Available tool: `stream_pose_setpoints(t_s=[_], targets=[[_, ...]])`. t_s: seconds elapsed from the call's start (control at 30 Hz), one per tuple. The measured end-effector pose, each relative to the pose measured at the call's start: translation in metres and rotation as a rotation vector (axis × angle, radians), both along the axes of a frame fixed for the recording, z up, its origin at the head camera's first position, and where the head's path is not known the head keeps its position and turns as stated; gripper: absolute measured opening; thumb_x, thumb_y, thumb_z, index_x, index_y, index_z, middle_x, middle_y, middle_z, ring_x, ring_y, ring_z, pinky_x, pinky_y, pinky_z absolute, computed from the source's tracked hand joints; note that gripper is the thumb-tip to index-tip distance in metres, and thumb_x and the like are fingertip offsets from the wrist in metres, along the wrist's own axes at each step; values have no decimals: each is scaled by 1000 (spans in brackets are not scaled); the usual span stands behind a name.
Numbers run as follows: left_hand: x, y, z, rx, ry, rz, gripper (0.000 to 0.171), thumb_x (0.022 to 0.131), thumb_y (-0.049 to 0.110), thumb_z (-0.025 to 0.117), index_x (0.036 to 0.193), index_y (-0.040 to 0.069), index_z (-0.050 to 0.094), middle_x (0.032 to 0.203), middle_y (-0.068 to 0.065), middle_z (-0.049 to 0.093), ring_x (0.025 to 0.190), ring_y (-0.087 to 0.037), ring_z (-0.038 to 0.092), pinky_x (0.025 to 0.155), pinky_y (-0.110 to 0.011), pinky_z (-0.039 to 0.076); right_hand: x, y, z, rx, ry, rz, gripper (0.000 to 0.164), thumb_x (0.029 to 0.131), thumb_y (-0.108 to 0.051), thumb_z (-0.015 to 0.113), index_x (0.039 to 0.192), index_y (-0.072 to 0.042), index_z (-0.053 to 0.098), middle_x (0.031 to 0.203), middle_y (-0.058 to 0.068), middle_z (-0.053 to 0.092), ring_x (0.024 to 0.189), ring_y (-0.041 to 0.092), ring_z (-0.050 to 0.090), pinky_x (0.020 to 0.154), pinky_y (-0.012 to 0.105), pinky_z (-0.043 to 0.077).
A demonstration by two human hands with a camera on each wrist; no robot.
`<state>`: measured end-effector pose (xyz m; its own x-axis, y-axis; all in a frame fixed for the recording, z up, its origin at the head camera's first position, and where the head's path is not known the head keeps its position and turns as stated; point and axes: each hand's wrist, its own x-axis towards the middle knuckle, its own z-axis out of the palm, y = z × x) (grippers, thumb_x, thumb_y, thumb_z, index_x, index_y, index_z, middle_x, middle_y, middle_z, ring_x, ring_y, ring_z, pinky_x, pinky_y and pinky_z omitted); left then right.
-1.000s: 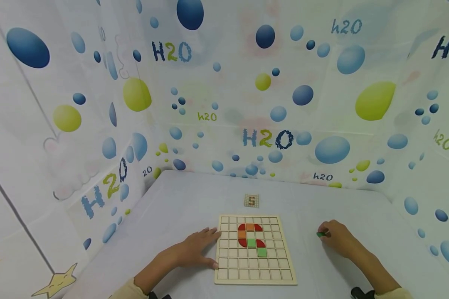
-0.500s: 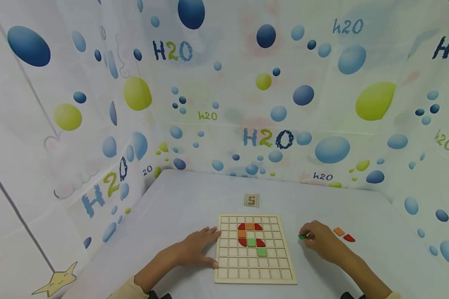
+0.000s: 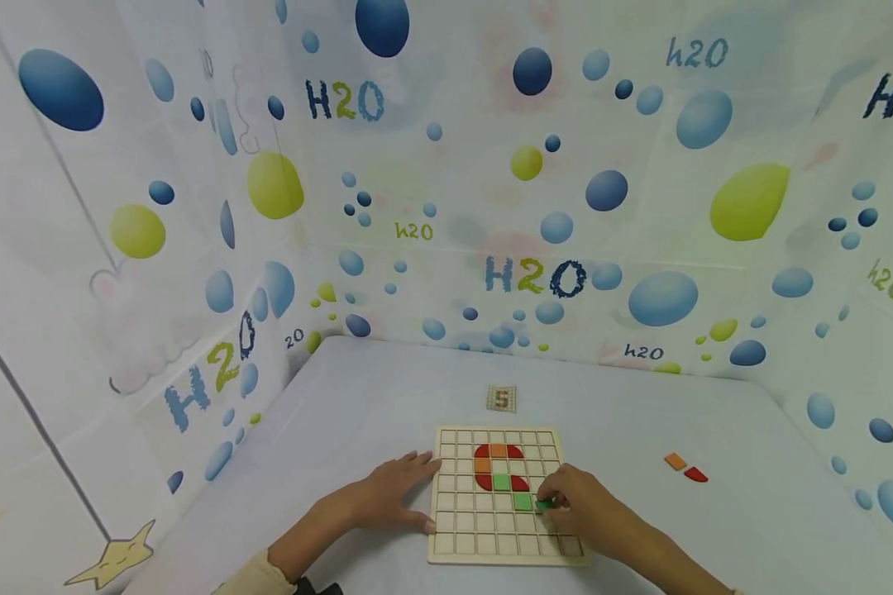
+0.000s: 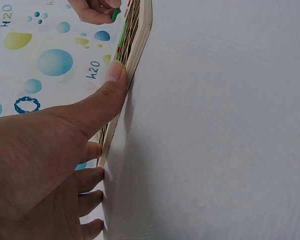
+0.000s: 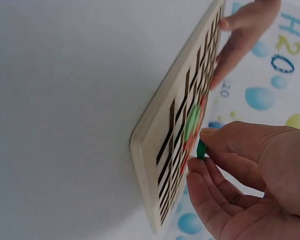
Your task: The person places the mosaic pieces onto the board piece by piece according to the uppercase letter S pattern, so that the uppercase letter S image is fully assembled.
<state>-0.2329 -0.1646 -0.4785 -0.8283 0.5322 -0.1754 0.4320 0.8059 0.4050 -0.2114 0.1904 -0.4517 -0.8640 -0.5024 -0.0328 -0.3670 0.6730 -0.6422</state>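
Note:
A wooden grid board [image 3: 484, 545] lies on the table, with red, orange and light green tiles set in its squares in a curved shape. My left hand [image 3: 387, 496] rests at the board's left edge, fingers spread and thumb touching the rim; the left wrist view shows that thumb [image 4: 107, 95] against the wooden edge. Over the right part of the board, my right hand [image 3: 588, 508] pinches a dark green tile [image 5: 201, 149] between thumb and fingertips. That tile is just right of the lowest light green tile [image 3: 522, 502]. Whether it touches the board cannot be told.
A small card [image 3: 502, 399] with an S-shaped pattern lies behind the board. To the right on the white table [image 3: 640, 413] are a loose orange tile [image 3: 675, 461] and a loose red tile [image 3: 695, 474]. A printed curtain [image 3: 461, 190] hangs behind the table.
My right hand has carried the dark green tile leftward from the table's right side to over the board, uncovering the loose orange and red tiles. The left hand has stayed in place.

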Motion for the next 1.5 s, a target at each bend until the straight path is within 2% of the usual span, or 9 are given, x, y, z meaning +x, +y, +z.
stream_pose_setpoints(t_s=[0.27, 0.53, 0.7, 0.9, 1.0, 1.1, 1.23, 1.4, 1.5], targets=[[0, 2, 0, -4, -10, 13, 101, 87, 63, 79, 164, 13, 38, 171, -13, 35, 158, -41, 31, 123, -64, 32, 7, -21, -8, 47, 31, 57, 15, 91, -7, 81, 97, -15, 70, 95, -4, 59, 87, 8, 55, 75, 25, 55], [2, 3, 2, 4, -19, 12, 100, 87, 62, 79, 164, 12, 39, 171, -13, 35, 158, -41, 30, 123, -64, 31, 8, -22, -12, 62, 103, 122, 19, 89, -7, 83, 93, -15, 67, 93, -6, 54, 82, 3, 50, 71, 22, 52], [3, 3, 3, 7, -14, 15, 100, 87, 61, 80, 164, 12, 39, 171, -14, 35, 158, -41, 31, 123, -65, 31, 10, -20, -13, 75, 168, 173, 21, 89, -5, 83, 96, -17, 68, 96, -10, 57, 86, 2, 55, 75, 23, 55], [5, 3, 7, 6, -14, 21, 99, 87, 59, 80, 164, 11, 39, 171, -14, 35, 158, -41, 30, 124, -65, 30, 10, -16, -13, 113, 308, 247, 28, 91, 2, 78, 100, -24, 71, 104, -16, 61, 101, 1, 57, 91, 28, 58], [5, 3, 7, 4, -16, 23, 99, 87, 59, 81, 164, 11, 39, 171, -14, 35, 158, -41, 30, 124, -64, 30, 9, -16, -13, 90, 338, 266, 29, 92, 4, 77, 100, -23, 72, 104, -15, 61, 101, 1, 57, 90, 27, 58], [6, 3, 7, 7, -16, 22, 99, 87, 58, 81, 163, 11, 39, 171, -14, 35, 158, -41, 29, 124, -65, 29, 9, -16, -13, 86, 311, 246, 23, 92, -3, 80, 100, -23, 71, 104, -13, 59, 99, 1, 58, 87, 25, 58], [5, 3, 7, 11, -19, 25, 100, 87, 59, 81, 164, 12, 38, 171, -14, 34, 158, -41, 29, 124, -65, 29, 9, -18, -13, 136, 248, 162, 21, 92, -20, 85, 104, -20, 68, 105, -10, 57, 92, 4, 57, 81, 26, 58], [5, 1, 5, 23, -25, 31, 100, 87, 58, 81, 164, 12, 38, 171, -14, 33, 159, -41, 28, 124, -66, 28, 7, -21, -14, 226, 163, 44, 27, 91, -34, 85, 101, -21, 64, 93, -10, 55, 82, 7, 50, 72, 29, 51], [5, 1, 4, 24, -23, 26, 100, 87, 58, 81, 164, 11, 38, 171, -14, 34, 159, -41, 28, 124, -66, 29, 7, -21, -16, 222, 129, 22, 26, 92, -35, 83, 100, -20, 63, 86, -10, 53, 78, 8, 48, 68, 27, 45]])
